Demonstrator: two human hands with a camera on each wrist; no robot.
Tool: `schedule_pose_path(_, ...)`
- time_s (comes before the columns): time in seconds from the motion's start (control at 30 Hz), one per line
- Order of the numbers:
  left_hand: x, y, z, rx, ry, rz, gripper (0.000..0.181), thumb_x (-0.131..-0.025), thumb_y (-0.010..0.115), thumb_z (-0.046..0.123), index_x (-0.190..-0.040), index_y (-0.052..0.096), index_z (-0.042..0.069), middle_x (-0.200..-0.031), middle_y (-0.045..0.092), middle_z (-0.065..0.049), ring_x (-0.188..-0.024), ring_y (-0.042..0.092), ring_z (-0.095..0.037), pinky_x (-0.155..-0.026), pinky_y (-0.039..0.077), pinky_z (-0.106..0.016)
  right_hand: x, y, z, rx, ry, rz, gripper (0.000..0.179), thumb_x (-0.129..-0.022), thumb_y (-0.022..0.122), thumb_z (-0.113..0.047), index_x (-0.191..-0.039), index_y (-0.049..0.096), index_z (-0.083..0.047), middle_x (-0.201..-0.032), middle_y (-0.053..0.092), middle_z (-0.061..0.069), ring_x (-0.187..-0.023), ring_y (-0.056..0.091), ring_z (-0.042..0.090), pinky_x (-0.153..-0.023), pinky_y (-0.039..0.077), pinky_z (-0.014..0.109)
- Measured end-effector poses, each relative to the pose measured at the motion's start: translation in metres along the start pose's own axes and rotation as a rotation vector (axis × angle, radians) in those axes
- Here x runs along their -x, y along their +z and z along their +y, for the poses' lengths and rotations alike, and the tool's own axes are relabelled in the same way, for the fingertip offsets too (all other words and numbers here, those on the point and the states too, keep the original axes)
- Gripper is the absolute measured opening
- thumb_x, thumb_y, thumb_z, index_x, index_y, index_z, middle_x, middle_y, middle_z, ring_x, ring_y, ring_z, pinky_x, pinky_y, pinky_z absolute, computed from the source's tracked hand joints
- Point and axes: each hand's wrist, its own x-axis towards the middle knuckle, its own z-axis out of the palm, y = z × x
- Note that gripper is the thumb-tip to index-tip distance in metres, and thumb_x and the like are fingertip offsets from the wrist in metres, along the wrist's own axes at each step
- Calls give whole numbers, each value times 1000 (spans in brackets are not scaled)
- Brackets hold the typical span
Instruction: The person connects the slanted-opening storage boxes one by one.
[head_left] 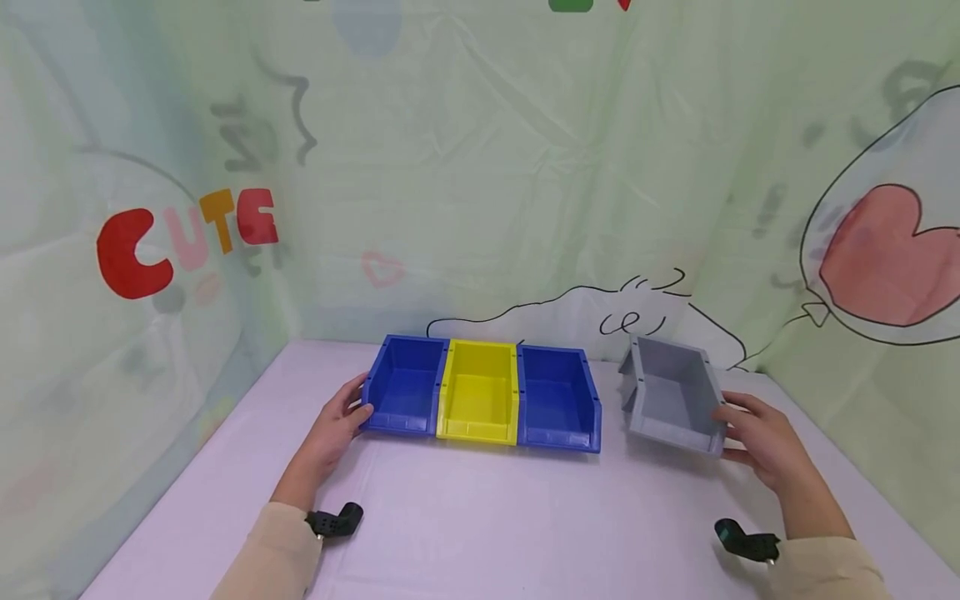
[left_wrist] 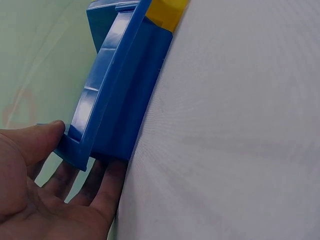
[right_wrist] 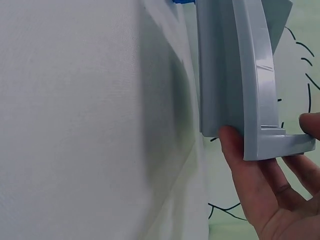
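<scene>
Bench (head_left: 480,525) covered in pale cloth is shown in the head view, backed by a printed curtain (head_left: 480,167). Along its far edge, from near the far left corner to past the middle, a left blue bin (head_left: 407,385), a yellow bin (head_left: 480,396) and a right blue bin (head_left: 557,398) are lined up side by side, touching, their low fronts turned toward the near edge. The outer wall of the left blue bin is held by the left hand (head_left: 335,429), its grip closed no further than that wall. Near the far right corner, apart from the row, a grey bin (head_left: 671,400) is held slightly askew by the right hand (head_left: 765,437).

In the left wrist view, the left blue bin is taken between thumb and fingers at a front corner, its base set against the bench.

In the right wrist view, the grey bin's front corner is pinched in the other grip, thumb on the rim and fingers against the outer side; a narrow gap is seen between its base and the bench.
</scene>
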Motion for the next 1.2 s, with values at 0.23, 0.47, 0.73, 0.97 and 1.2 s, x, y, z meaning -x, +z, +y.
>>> schedule_pose_path(0.23, 2, 0, -1, 3, 0, 3, 60, -108, 48, 5, -163, 30, 20, -168, 27, -18, -156, 28, -41, -123, 32, -57, -1, 6, -6, 18, -23, -1, 71, -108, 43, -30, -163, 12, 3, -163, 19, 38, -138, 40, 53, -81, 64, 34)
schedule_pose_path(0.47, 2, -1, -4, 0, -1, 14, 60, -109, 49, 6, -163, 30, 21, -169, 27, -18, -156, 27, -41, -123, 32, -56, -1, 10, -13, 27, -73, -24, 70, -108, 44, -29, -163, 14, 3, -162, 21, 39, -131, 49, 47, -84, 64, 36)
schedule_pose_path(0.73, 4, 0, -2, -8, -5, 9, 60, -108, 50, 8, -163, 30, 22, -169, 26, -18, -156, 27, -42, -123, 32, -56, -3, 14, -15, 12, -89, -52, 69, -108, 46, -27, -163, 16, 2, -163, 22, 37, -123, 56, 35, -87, 64, 39)
schedule_pose_path(0.97, 2, 0, -1, -8, 1, 9, 60, -108, 50, 8, -163, 30, 21, -169, 26, -18, -156, 27, -42, -123, 31, -56, -7, 16, -14, 7, -105, -64, 69, -109, 45, -29, -164, 16, 0, -163, 22, 36, -127, 53, 39, -87, 64, 38)
schedule_pose_path(1.2, 1, 0, 0, -10, -9, 6, 60, -108, 50, 8, -163, 30, 22, -169, 26, -17, -156, 26, -41, -123, 31, -56, -6, 18, -15, 24, -116, -80, 68, -109, 45, -31, -163, 18, 2, -162, 24, 35, -120, 58, 29, -88, 63, 38)
